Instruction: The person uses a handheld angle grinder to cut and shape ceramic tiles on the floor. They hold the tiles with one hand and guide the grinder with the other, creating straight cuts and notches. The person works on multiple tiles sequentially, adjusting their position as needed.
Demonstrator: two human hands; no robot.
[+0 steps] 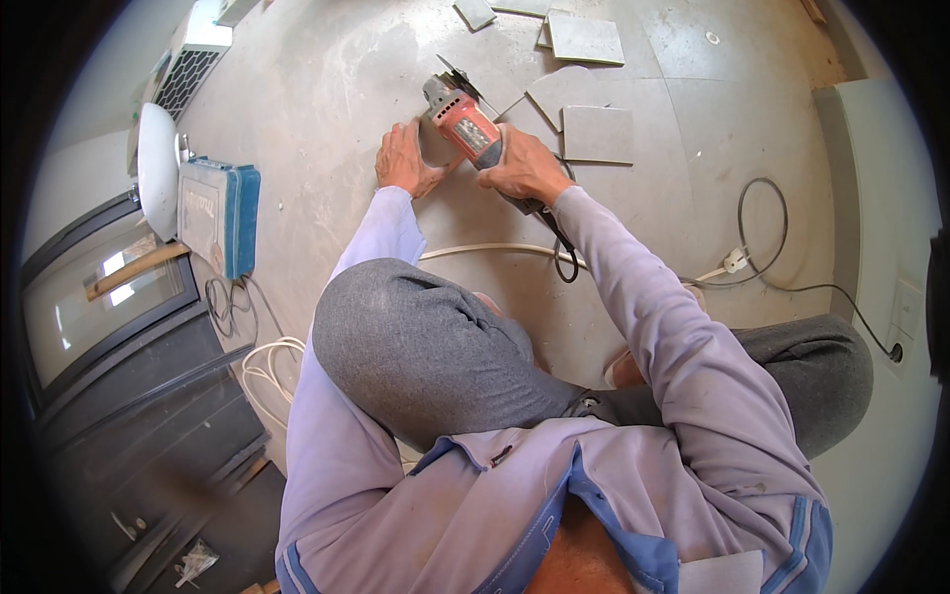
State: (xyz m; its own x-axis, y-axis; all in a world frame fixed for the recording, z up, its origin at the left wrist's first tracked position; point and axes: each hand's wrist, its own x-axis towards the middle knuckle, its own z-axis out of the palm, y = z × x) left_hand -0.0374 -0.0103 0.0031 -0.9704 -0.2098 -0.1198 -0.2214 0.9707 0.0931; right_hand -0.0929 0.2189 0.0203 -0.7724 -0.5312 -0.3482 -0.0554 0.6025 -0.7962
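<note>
A red and grey angle grinder [469,129] is tilted over the floor in front of me, its disc and guard at the far end. My right hand [524,165] wraps round its dark rear body, where the power cord leaves. My left hand [407,161] is low beside the grinder's head, fingers bent and thumb reaching right. Between them is what looks like a piece of grey tile [433,148], largely hidden by the hand and the tool. I cannot tell whether the disc touches it.
Grey tiles [598,135] and cut pieces [584,40] lie beyond the grinder. A black cord [787,223] with a white plug [734,260] runs to the right wall. On the left are a blue and grey tool case [220,216], a white basin [158,173] and a dark-framed panel [104,287].
</note>
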